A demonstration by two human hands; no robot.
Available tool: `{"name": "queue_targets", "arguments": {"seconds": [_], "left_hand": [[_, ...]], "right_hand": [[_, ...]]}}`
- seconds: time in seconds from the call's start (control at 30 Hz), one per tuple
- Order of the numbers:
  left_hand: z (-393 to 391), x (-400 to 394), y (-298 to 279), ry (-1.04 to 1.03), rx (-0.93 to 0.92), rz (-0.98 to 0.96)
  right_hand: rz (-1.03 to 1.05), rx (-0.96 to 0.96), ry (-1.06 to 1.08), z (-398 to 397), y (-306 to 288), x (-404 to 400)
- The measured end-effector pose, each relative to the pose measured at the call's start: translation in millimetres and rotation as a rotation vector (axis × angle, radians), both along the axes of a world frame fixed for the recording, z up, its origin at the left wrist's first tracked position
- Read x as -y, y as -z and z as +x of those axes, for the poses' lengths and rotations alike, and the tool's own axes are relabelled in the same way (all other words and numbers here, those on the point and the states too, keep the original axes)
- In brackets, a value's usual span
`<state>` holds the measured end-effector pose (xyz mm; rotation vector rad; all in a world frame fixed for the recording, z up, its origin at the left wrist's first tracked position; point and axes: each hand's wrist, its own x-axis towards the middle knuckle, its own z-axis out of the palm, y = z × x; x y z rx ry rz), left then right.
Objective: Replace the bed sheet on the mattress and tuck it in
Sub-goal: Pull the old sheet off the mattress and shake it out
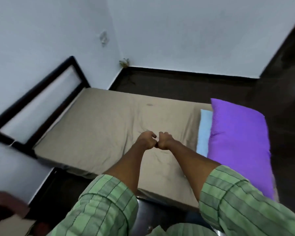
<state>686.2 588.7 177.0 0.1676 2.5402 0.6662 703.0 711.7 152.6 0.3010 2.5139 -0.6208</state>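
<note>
Your left hand (146, 140) and right hand (164, 140), fingers curled, knuckles touching, hold nothing visible above the tan bed sheet (99, 126). It lies directly beneath both, long axis running from the headboard (39, 106) toward the purple pillow (237, 142).

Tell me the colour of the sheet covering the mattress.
Plain beige-tan fabric bed sheet, slightly wrinkled, with one small dark spot; seen in the head view.

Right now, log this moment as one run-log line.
left hand: fist, empty | right hand: fist, empty, touching left | wrinkled tan bed sheet: on mattress | purple pillow: over light blue pillow
</note>
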Motion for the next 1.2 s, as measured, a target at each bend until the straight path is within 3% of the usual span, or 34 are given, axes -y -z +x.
{"name": "queue_targets", "arguments": {"seconds": [0.4, 0.77, 1.2], "left_hand": [[-14, 274, 0, -0.55, -0.153, 0.07], [-74, 421, 41, -0.792, -0.126, 0.016], [-136, 551, 109, -1.312, -0.129, 0.2]], "right_hand": [[-0.048, -0.143, -0.457, -67, -22, 255], [-0.127, -0.115, -0.641, -179, 31, 418], [-0.202, -0.057, -0.814, -290, 71, 579]]}}
